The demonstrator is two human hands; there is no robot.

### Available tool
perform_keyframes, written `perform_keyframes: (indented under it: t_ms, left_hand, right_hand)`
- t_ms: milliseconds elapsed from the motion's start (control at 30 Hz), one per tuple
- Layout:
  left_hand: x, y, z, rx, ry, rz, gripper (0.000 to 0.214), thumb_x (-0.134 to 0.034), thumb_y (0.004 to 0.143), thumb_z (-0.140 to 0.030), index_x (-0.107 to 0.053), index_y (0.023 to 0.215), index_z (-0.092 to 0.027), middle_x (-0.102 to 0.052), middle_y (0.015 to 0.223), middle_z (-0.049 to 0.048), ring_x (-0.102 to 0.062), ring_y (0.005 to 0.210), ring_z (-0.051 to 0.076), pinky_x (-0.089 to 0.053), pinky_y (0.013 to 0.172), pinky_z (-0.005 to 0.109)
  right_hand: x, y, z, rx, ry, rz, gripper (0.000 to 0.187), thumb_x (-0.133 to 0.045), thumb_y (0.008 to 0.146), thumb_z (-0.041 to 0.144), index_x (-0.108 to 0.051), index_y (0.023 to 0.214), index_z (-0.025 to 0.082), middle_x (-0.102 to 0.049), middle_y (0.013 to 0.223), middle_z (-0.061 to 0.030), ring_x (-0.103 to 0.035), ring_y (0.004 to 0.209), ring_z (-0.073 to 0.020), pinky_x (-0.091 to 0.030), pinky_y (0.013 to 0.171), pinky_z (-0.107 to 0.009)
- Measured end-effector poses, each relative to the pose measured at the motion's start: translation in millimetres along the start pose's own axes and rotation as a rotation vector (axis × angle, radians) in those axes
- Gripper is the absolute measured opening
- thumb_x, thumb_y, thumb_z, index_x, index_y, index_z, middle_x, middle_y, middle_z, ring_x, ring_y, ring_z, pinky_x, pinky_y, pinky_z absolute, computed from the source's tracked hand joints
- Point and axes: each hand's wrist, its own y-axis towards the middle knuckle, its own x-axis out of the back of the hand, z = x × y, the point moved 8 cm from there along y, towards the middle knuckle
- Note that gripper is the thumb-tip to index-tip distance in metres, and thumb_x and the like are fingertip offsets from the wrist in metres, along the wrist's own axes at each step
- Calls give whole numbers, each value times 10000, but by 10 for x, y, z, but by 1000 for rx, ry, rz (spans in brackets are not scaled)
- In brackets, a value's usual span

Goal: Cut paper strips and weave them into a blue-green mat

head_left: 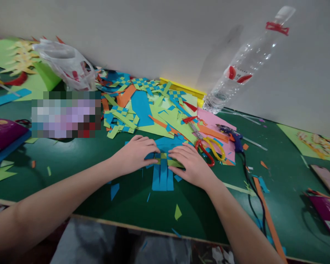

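Observation:
Before me on the table lies a paper weave (163, 179) of blue strips, crossed by light green strips near its middle. My left hand (137, 156) is closed on its left side, thumb low and fingers curled over the upper part. On the right, my right hand (192, 163) holds the other side, its fingers lying across the end of a green strip (176, 163). The blue ends hang loose toward me, flat on the table. Part of the weave is hidden beneath both hands. Close by my right hand lie scissors (206, 145) with red and yellow handles.
Woven pieces (121, 117) and coloured scraps heap up behind my hands. A glue gun (233, 137) with a black cord lies at right, near a tall plastic bottle (242, 69). A plastic bag (67, 66) stands at left. A phone (326, 179) and purple boxes flank the table.

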Motion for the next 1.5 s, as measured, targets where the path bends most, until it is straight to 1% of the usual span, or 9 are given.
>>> perform_keyframes:
  t_ms: [100,233,433,600,700,800,900,1300,1500]
  left_hand:
    - [11,-4,2,-1,-2,3,332,-576,866,-502,-637,1062,-240,-654,1066,27,-572,1016,207,-317,924,357]
    - [29,-17,10,14,5,19,381,-627,829,-505,-624,1107,-245,-642,1105,25,-567,1041,210,-305,942,363]
    - [14,-20,18,13,24,24,358,-625,842,-472,-621,1111,-235,-633,1126,24,-565,1046,205,-305,943,365]
    - [26,-12,3,9,20,12,344,-594,875,-444,-599,1146,-232,-622,1164,32,-552,1100,201,-304,952,361]
    - [41,-15,-14,2,10,10,374,-596,865,-474,-594,1151,-233,-618,1179,32,-550,1107,201,-301,965,366]
    - [42,-22,-26,-7,6,11,458,-626,820,-532,-590,1163,-232,-618,1188,39,-548,1104,214,-304,971,375]
    - [30,-23,-28,-9,9,19,492,-649,794,-543,-590,1170,-231,-617,1191,45,-544,1111,228,-316,966,381]
    - [35,-23,-47,-9,22,18,471,-666,792,-516,-591,1152,-222,-618,1176,40,-543,1108,223,-322,968,386]
    - [35,-24,-56,-5,29,25,461,-664,794,-515,-597,1142,-220,-620,1171,43,-545,1099,224,-321,973,391]
  right_hand:
    - [29,0,-1,1,-2,-25,300,-535,916,395,-613,1117,186,-660,1188,-95,-554,1170,-238,-329,1090,-477]
    - [56,-10,2,16,0,-52,300,-552,907,377,-608,1129,183,-666,1176,-101,-563,1150,-239,-378,1048,-468]
    - [5,-21,-23,17,11,-13,296,-541,915,391,-612,1103,173,-661,1191,-97,-582,1115,-238,-392,1027,-457]
    - [-3,-27,-38,11,5,-7,291,-553,909,387,-615,1093,171,-657,1202,-93,-581,1107,-242,-422,988,-443]
    - [8,-32,-39,9,8,-17,288,-558,906,392,-618,1087,177,-656,1207,-95,-583,1101,-244,-433,973,-445]
    - [8,-34,-42,10,15,-22,281,-563,905,388,-622,1081,178,-663,1193,-95,-590,1085,-243,-441,961,-442]
    - [-2,-34,-52,6,15,-16,286,-565,904,390,-624,1083,176,-666,1191,-91,-591,1079,-243,-444,958,-435]
    - [-5,-32,-46,16,8,-24,275,-564,904,378,-640,1075,178,-669,1187,-100,-592,1074,-229,-460,946,-420]
    - [-8,-23,-36,14,-29,-11,296,-539,914,410,-654,1067,184,-669,1196,-75,-582,1077,-228,-404,999,-435]
